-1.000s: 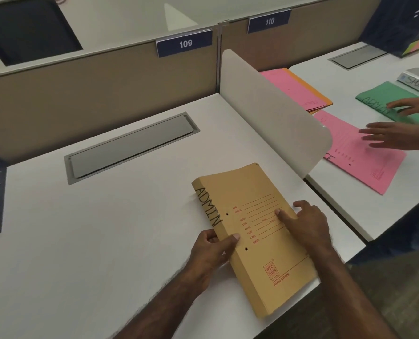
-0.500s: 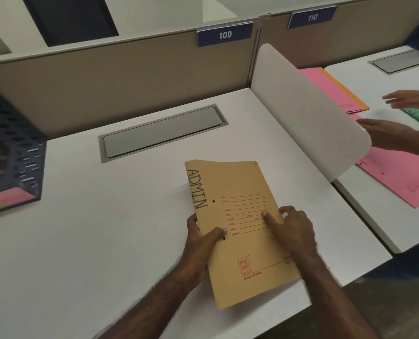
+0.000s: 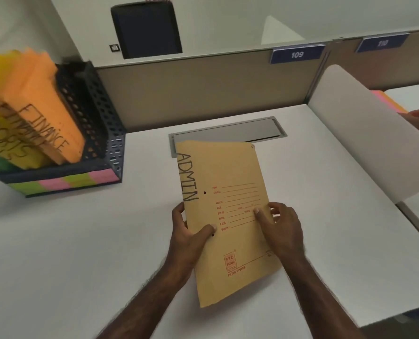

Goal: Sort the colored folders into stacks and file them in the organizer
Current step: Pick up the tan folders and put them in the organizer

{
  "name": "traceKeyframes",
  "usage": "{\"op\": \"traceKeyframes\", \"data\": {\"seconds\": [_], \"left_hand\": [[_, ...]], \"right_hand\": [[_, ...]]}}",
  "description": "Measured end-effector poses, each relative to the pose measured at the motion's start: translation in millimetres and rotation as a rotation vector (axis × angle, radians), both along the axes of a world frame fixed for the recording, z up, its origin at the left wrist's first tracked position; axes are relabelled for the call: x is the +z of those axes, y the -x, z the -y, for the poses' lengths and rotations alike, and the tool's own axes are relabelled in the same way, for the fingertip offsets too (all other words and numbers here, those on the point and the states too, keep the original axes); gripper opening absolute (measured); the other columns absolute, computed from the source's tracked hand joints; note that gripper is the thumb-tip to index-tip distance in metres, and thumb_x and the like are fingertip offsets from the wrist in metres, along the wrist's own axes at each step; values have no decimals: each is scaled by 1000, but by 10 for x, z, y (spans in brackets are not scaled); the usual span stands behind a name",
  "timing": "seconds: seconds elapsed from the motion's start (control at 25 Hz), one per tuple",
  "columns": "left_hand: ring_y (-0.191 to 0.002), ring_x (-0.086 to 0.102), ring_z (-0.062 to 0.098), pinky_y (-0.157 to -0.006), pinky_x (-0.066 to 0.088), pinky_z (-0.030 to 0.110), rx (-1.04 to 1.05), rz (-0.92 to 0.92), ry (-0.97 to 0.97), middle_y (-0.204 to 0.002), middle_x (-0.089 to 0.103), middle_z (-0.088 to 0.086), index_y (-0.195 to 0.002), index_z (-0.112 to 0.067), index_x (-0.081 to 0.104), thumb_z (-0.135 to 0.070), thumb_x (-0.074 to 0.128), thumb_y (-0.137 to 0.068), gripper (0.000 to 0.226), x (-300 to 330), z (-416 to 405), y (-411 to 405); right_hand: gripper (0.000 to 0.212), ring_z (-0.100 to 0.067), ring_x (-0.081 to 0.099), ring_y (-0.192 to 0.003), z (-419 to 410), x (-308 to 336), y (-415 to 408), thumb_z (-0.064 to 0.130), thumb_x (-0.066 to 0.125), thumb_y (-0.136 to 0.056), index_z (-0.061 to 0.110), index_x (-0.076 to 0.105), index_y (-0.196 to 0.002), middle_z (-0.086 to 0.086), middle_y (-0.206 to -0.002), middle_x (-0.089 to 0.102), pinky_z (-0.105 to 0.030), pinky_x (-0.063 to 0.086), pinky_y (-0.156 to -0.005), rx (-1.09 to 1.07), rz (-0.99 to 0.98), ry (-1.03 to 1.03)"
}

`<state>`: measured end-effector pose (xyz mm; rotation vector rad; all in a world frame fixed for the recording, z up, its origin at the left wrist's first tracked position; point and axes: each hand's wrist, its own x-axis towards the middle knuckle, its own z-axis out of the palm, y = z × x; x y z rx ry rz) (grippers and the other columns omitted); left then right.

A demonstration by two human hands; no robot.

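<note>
From the head view, the tan ADMIN folder (image 3: 228, 216) is held over the white desk (image 3: 69, 253), long axis running away from the person and leaning slightly left, left hand (image 3: 187, 238) gripping its spine edge, right hand (image 3: 280, 231) pinching its right edge, the black organizer (image 3: 98, 133) well to the left

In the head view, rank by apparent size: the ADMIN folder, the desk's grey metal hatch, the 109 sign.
1. ADMIN folder, nearest the camera, so flattered.
2. Grey metal hatch, partly hidden by the folder.
3. 109 sign.
</note>
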<state>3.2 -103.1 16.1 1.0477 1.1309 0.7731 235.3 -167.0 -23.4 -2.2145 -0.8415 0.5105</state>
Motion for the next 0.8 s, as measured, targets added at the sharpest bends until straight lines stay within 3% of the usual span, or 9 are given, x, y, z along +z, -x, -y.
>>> {"op": "traceKeyframes", "data": {"seconds": [0.08, 0.28, 0.4, 0.52, 0.72, 0.8], "left_hand": [[-96, 78, 11, -71, 66, 38, 53, -5, -52, -109, 74, -25, -127, -51, 40, -30, 81, -76, 69, 162, -135, 383], [-94, 77, 11, -69, 66, 37, 213, 2, -149, -108, 74, -21, -127, -49, 45, -29, 80, -73, 67, 509, -524, 1280], [-99, 77, 14, -74, 67, 41, 272, 7, -211, -113, 76, -16, -119, -51, 58, -32, 79, -74, 53, 662, -763, 1730], [-101, 76, 10, -72, 65, 32, 329, -7, -312, -112, 77, -19, -109, -59, 63, -37, 77, -73, 45, 824, -991, 2135], [-107, 70, -6, -71, 58, 11, 386, -106, -610, -113, 70, -35, -120, -60, 55, -29, 76, -82, 54, 1201, -1347, 2588], [-116, 67, -2, -77, 56, 8, 367, -130, -741, -121, 67, -30, -135, -45, 54, -24, 74, -90, 53, 1285, -1479, 2645]], "right_hand": [[58, -16, 61, -118, -250, 109, 409, 75, 64, -87, 36, 62, -130, 12, -128, 59, -44, 59, -95, 39, -5, -55], [48, -11, 50, -127, -853, 403, 1317, 67, 66, -91, 37, 61, -129, 13, -139, 57, -34, 45, -103, 162, 31, -165], [47, -12, 53, -128, -1249, 614, 1792, 63, 64, -95, 34, 61, -131, 11, -139, 58, -41, 50, -108, 230, 2, -209], [48, -15, 54, -129, -1680, 856, 2281, 59, 64, -97, 29, 62, -135, 7, -140, 60, -43, 49, -110, 314, 23, -261], [51, -10, 55, -127, -2317, 1339, 2994, 57, 63, -100, 28, 61, -142, 7, -143, 59, -40, 52, -107, 445, -32, -348], [55, -11, 60, -128, -2537, 1586, 3200, 57, 61, -102, 28, 59, -148, 6, -146, 60, -44, 56, -104, 511, -92, -389]]}}
